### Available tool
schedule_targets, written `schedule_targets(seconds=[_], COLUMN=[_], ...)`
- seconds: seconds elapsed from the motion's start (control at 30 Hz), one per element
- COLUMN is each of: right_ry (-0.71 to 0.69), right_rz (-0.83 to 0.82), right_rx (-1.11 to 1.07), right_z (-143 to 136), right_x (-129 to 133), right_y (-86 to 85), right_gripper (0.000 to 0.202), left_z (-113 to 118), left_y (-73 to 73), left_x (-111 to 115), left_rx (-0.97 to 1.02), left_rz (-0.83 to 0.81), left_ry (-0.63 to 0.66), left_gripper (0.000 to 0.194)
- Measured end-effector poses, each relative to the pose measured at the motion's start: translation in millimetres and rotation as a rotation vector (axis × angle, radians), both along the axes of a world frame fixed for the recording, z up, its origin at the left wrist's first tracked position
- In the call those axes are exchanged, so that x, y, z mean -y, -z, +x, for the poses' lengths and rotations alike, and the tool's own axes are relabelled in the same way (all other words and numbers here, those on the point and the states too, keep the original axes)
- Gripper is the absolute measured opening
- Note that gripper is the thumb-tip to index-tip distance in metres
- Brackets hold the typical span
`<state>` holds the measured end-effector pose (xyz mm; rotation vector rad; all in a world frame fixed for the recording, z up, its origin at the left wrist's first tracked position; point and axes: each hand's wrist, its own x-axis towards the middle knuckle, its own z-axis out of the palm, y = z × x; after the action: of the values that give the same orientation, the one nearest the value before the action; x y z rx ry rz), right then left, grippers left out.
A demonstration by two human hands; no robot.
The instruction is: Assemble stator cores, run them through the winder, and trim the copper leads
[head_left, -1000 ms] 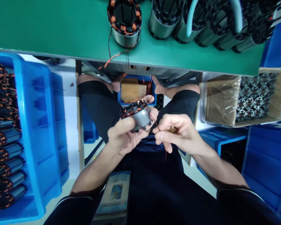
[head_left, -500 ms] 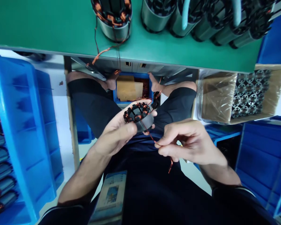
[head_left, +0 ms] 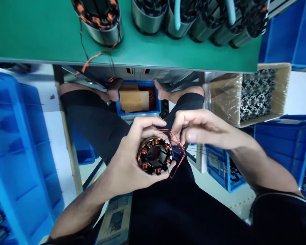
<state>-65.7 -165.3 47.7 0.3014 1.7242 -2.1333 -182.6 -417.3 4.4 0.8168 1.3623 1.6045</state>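
Note:
Over my lap, my left hand point(head_left: 132, 156) is wrapped round a motor stator point(head_left: 155, 156) with a black slotted end and copper windings. Its open end faces up toward me. Loose copper wires point(head_left: 179, 147) run out from its right side in a bent bundle. My right hand point(head_left: 191, 131) pinches these wires between thumb and fingers, just right of the stator. Another wound stator point(head_left: 102, 29) stands on the green table point(head_left: 53, 41), its wire ends hanging over the front edge.
Several more stators point(head_left: 149, 17) stand in a row on the table, with pale blue tubes point(head_left: 177, 15) above. A cardboard box point(head_left: 223, 98) of metal rings is at right. Blue crates point(head_left: 33, 136) flank me, and a blue bin point(head_left: 139, 110) with cardboard lies between my feet.
My left hand has turned the stator so its open end faces me. My right hand has moved up and closer, from a single wire strand to the bundle. The camera view has shifted.

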Motion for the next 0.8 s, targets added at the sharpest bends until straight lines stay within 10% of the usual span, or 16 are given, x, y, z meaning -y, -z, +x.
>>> schedule_targets(seconds=[0.23,0.47,0.67,0.8], right_ry=[-0.052,0.191,0.475,0.088], right_rz=[0.095,0.241,0.878,1.036], right_rx=[-0.078,-0.11,-0.376,-0.771], right_z=[-13,4,23,20], right_x=[16,2,-1,27], right_y=[-20.2,-1.1,-9.9,-25.2], right_gripper=[0.018,0.024,0.015,0.031], left_z=[2,5,-1,-2], left_y=[-3.4,15.5,7.8,0.7], left_x=[5,1,-7,-9], left_rx=[0.001,-0.311,-0.279,-0.283], left_rz=[-0.029,0.236,0.108,0.089], left_ry=[0.09,-0.284,-0.443,-0.485], left_gripper=[0.123,0.075,0.064,0.064])
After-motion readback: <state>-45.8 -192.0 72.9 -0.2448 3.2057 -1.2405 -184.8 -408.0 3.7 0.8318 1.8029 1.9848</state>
